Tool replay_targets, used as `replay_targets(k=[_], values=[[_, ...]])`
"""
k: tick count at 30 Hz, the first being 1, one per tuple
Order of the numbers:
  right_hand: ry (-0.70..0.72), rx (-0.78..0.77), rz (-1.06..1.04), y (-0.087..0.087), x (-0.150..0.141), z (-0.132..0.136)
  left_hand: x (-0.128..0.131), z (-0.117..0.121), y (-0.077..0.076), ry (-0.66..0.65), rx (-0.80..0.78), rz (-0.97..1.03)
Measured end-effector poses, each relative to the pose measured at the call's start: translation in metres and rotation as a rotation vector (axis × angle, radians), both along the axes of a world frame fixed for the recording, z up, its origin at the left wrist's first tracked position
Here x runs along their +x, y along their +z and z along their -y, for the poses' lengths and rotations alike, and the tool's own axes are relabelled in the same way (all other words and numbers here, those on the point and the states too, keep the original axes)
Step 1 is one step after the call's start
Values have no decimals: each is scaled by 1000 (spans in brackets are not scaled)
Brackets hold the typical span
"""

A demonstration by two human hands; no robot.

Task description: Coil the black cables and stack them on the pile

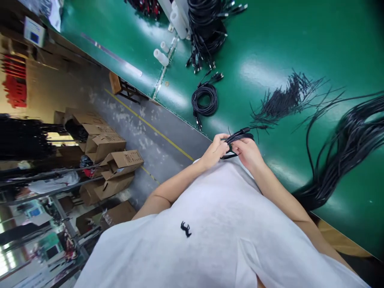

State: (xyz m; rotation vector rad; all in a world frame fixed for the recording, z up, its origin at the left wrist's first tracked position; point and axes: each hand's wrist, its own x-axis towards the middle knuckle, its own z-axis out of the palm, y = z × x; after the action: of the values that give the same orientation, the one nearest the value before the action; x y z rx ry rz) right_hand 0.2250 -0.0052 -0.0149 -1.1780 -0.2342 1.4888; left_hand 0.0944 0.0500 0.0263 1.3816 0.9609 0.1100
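Observation:
Both my hands meet at the near edge of the green table [300,48], close to my white shirt. My left hand [213,152] and my right hand [249,154] grip a small coiled bundle of black cable [238,138] between them. The bundle's plug ends stick out toward the table. A finished coil of black cable [205,100] lies on the table just beyond my hands. A loose fan of thin black ties [285,100] lies to the right of it.
A thick sheaf of long black cables [345,160] drapes over the table's right side. A larger pile of coiled cables [207,32] and white rolls [161,57] sit at the far end. Cardboard boxes [111,160] stand on the floor at left.

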Motion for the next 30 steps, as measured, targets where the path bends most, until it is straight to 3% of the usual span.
replay_targets(k=[3, 7, 10, 12, 15, 20, 23, 26, 30], values=[[77, 22, 216, 7, 3, 2, -8, -10, -6, -60, -23, 80], [245, 145, 814, 13, -3, 12, -20, -19, -3, -116, 193, 31], [351, 357, 1438, 21, -2, 11, -26, -24, -3, -172, 351, -8], [494, 586, 1709, 27, 3, 4, -28, -29, -6, -207, 360, -33], [706, 911, 1915, 35, 12, -7, -31, -36, -12, -246, 201, -55], [850, 1104, 2178, 47, 13, -14, -35, -40, -22, -138, -267, 131], [868, 1088, 2338, 51, 5, -14, -39, -42, -25, -71, -404, 211], [939, 1001, 2429, 50, -6, -13, -40, -43, -27, -63, -440, 196], [967, 924, 2470, 35, -13, -20, -33, -37, -36, 29, -450, 206]])
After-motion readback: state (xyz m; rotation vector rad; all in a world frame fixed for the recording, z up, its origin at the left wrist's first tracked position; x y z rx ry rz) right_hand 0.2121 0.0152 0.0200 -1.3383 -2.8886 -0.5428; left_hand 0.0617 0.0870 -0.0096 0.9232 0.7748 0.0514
